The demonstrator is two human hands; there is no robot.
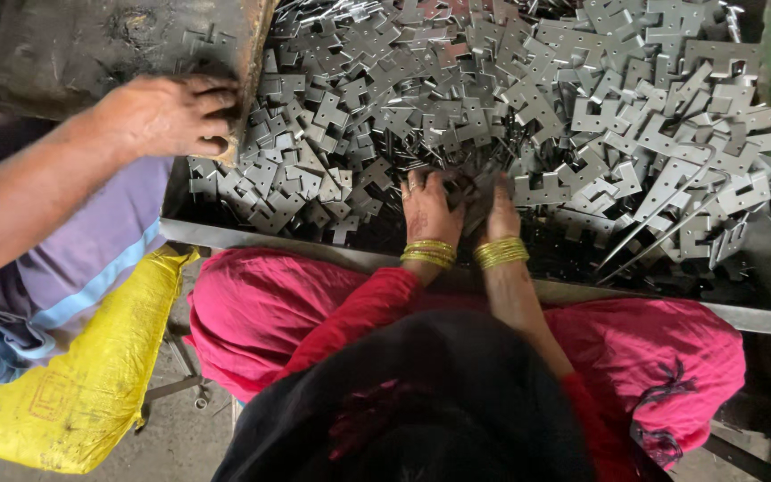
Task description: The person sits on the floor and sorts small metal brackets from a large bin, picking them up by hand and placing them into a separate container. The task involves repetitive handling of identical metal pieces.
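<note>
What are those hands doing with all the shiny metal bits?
Two hands with gold bangles, the left hand and right hand, dig into a big heap of flat grey metal pieces in a metal tray. What the fingers hold is hidden. Another person's hand rests on the edge of a dark slab at the tray's corner.

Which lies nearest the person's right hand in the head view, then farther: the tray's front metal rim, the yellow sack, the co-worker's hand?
1. Front metal rim of the tray, just below the right hand.
2. Co-worker's hand, upper left.
3. Yellow sack, lower left.
</note>
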